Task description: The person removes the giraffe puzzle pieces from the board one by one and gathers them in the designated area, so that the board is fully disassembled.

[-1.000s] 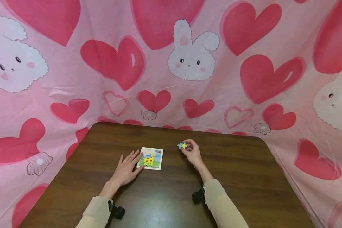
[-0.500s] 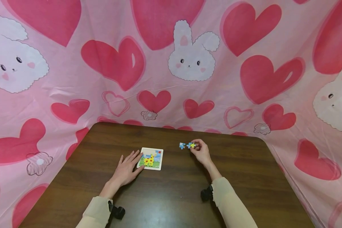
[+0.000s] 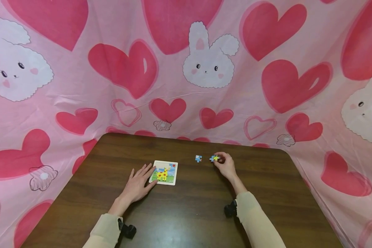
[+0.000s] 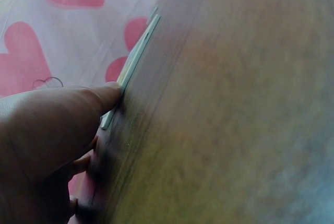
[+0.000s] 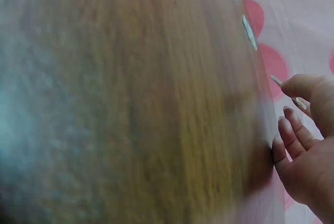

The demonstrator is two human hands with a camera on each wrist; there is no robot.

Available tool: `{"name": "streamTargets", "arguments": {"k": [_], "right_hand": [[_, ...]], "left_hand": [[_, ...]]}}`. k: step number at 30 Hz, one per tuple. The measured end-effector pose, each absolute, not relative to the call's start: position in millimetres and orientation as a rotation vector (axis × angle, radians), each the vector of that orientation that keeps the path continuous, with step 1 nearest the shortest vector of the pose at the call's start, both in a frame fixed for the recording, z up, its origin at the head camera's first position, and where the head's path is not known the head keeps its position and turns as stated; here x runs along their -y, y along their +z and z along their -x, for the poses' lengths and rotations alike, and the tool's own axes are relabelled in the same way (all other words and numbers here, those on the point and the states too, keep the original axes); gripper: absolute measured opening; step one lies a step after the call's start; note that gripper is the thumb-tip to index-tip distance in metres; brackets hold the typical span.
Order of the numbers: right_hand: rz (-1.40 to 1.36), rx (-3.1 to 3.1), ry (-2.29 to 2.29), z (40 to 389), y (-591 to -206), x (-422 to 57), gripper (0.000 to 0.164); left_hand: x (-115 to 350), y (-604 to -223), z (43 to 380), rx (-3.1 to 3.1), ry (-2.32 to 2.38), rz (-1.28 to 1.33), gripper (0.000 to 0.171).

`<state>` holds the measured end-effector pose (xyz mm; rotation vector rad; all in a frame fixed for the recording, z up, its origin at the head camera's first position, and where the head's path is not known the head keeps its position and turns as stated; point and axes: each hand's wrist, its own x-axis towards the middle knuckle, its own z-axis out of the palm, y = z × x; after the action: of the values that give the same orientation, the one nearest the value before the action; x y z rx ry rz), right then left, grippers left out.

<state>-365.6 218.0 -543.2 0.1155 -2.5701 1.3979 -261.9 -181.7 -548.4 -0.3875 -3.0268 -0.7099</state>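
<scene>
A square giraffe puzzle board with a pale frame lies flat on the table. My left hand rests beside it with fingers spread; fingertips and thumb lie on its left side. In the left wrist view the thumb touches the board's thin edge. To the right of the board, my right hand pinches a blue and yellow puzzle piece between thumb and forefinger. That piece appears edge-on in the right wrist view, partly hidden by the fingers. A blue puzzle piece lies between the board and the right hand.
The dark wooden table has rounded far corners. Behind and around it hangs a pink cloth with hearts and rabbits. Black wrist cameras sit at both sleeve cuffs.
My right hand has moved right with the blue and yellow puzzle piece, away from the other blue piece, which is left lying on the table. The left hand and the board have stayed put.
</scene>
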Motion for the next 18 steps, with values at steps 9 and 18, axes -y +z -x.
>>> {"name": "streamTargets", "arguments": {"k": [9, 18], "right_hand": [[-0.110, 2.599, 1.290, 368.8, -549.6, -225.2, 0.028], [-0.104, 2.618, 1.252, 370.3, -554.3, -229.5, 0.028]], "left_hand": [[181.4, -555.5, 262.4, 2.946, -0.774, 0.397, 0.071], [180.2, -549.0, 263.3, 3.032, -0.713, 0.367, 0.070]]}}
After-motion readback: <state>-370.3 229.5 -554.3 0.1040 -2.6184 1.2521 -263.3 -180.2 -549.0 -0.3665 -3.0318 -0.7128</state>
